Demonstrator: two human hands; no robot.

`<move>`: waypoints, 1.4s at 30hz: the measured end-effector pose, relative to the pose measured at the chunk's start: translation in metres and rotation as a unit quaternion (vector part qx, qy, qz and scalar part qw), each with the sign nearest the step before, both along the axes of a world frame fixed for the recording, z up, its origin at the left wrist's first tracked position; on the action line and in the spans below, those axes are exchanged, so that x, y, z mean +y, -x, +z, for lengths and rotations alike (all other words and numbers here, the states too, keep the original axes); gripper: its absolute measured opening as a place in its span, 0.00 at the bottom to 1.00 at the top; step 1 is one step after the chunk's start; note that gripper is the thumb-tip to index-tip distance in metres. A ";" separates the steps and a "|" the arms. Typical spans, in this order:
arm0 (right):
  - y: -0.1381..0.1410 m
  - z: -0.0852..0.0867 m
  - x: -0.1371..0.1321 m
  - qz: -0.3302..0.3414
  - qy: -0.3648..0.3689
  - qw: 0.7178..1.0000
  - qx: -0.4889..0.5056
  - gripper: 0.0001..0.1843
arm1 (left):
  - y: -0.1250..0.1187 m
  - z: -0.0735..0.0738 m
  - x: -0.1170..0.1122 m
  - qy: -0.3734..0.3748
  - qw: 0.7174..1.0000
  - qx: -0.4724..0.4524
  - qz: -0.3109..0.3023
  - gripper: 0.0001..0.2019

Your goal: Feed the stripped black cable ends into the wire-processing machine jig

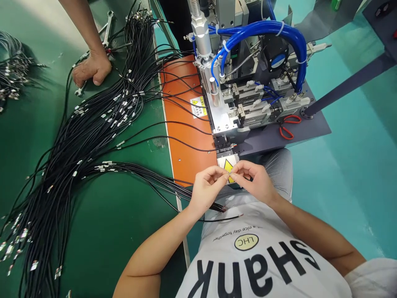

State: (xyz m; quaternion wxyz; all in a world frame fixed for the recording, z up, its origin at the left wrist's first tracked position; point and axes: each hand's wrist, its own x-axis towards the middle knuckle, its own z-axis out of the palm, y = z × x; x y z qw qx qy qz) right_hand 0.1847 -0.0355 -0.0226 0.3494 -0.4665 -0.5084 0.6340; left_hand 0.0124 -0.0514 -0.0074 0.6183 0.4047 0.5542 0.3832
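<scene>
In front of the machine's near end, my left hand (208, 184) is closed in a pinch on a thin wire end of a cable, most of it hidden by the fingers. My right hand (256, 180) pinches at the same spot, its fingertips meeting the left ones. Just beyond both hands is a yellow warning label (228, 165) on the machine. A black cable (186, 182) runs over the orange plate towards my left hand. Below the left wrist, a bundle of black cables (161, 179) ends over my lap, with one separate cable (217, 219) beside it.
A green table (124, 219) carries a large pile of black cables (102, 111) with white tags. Several cables cross the orange plate (192, 159) into the machine (225, 114) with blue hoses. Red-handled scissors (287, 127) lie on its base. Another person's hand (93, 68) rests near a wrench (108, 29).
</scene>
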 end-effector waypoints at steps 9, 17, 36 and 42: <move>0.002 -0.006 -0.003 -0.024 0.026 0.999 0.024 0.04 | -0.001 -0.007 -0.004 -0.012 1.000 -0.017 0.015 0.09; 0.000 -0.010 -0.004 -0.022 0.045 0.998 0.034 0.06 | -0.003 -0.008 -0.006 -0.032 0.999 0.014 0.009 0.10; 0.005 -0.010 -0.007 -0.039 0.043 0.997 0.043 0.06 | -0.003 -0.012 -0.009 -0.016 0.999 -0.028 0.023 0.09; 0.005 -0.009 -0.008 -0.036 0.043 0.998 0.037 0.05 | -0.004 -0.012 -0.010 -0.017 0.999 -0.024 0.021 0.10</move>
